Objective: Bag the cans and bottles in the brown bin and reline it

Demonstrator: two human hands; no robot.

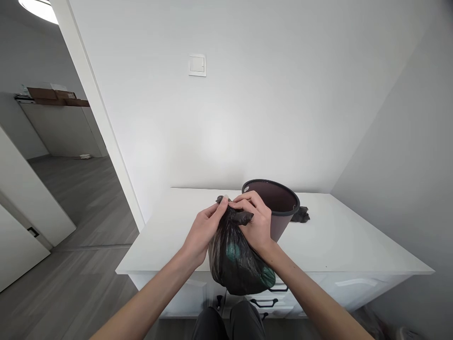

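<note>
White table: runs along the wall, carrying the bin and a crumpled piece.
Dark bin: upright on the table, mouth uncovered, partly hidden by the right hand.
Black bag: held up at the table's front edge, in front of the bin, greenish contents showing through. Whether it touches the edge, cannot tell. Knotting its neck looks like the step in hand — best done by drawing both ends evenly and sparing the thin film hard tugs, which could tear it.
Right grip: pinching the neck, back of the hand upward, fingers bent leftward.
Left grip: pinching the neck too, thumb pointing up, forearm slanting from lower left.
Crumpled black piece: on the table, just right of the bin.
Loose end: flap of film sticking out below the right fingers.
</note>
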